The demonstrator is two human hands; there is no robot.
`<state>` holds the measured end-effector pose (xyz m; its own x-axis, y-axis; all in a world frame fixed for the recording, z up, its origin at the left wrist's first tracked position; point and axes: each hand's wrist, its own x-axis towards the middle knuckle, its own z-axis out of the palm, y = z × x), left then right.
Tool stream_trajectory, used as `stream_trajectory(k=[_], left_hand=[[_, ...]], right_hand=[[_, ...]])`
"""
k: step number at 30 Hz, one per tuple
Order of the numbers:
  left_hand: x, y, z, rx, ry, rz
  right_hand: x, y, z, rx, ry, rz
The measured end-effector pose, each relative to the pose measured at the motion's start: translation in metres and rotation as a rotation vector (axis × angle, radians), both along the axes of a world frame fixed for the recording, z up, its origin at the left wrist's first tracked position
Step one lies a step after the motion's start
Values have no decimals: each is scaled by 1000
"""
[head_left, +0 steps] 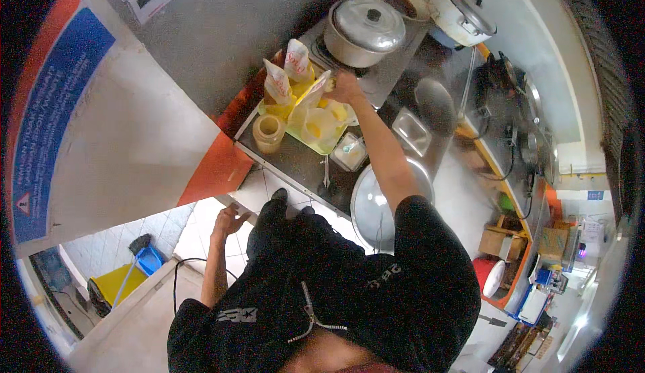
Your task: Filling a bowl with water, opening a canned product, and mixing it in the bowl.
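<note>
My right hand (346, 87) reaches over the counter (302, 164) with curled fingers, right beside the top of a plastic pouch (312, 92). Something yellowish shows at the fingertips, but blur hides whether they grip it. Two more printed pouches (277, 85) stand behind, with yellow contents. These pouches and a translucent container (321, 124) stand in a pale yellow-green tray (322, 146). Left of the tray is an open plastic jar (268, 130); to its right sits a small tub of white contents (348, 152). My left hand (229, 220) hangs beside my leg, holding nothing, fingers apart.
A lidded aluminium pot (365, 33) sits on the stove (390, 78) beyond my right hand. Under my right arm lies a large round metal lid (368, 207). A rectangular metal pan (412, 131) lies further right. A blue dustpan (149, 259) is on the lower left.
</note>
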<state>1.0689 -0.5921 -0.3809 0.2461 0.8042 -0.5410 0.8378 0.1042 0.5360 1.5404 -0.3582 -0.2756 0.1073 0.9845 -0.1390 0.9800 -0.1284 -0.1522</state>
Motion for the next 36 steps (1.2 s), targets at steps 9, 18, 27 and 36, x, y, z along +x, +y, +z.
stream_trajectory(k=[9, 18, 27, 36], left_hand=[[-14, -11, -28, -73, -12, -41], [-10, -7, -34, -131, -38, -51], [-44, -25, -64, -12, -63, -13], [-69, -60, -96, -29, 35, 3]], right_hand=[[38, -44, 78, -24, 82, 104], [125, -125, -88, -525, 621, -338], [98, -132, -6, -524, 511, -248], [83, -90, 44, -29, 674, -507]])
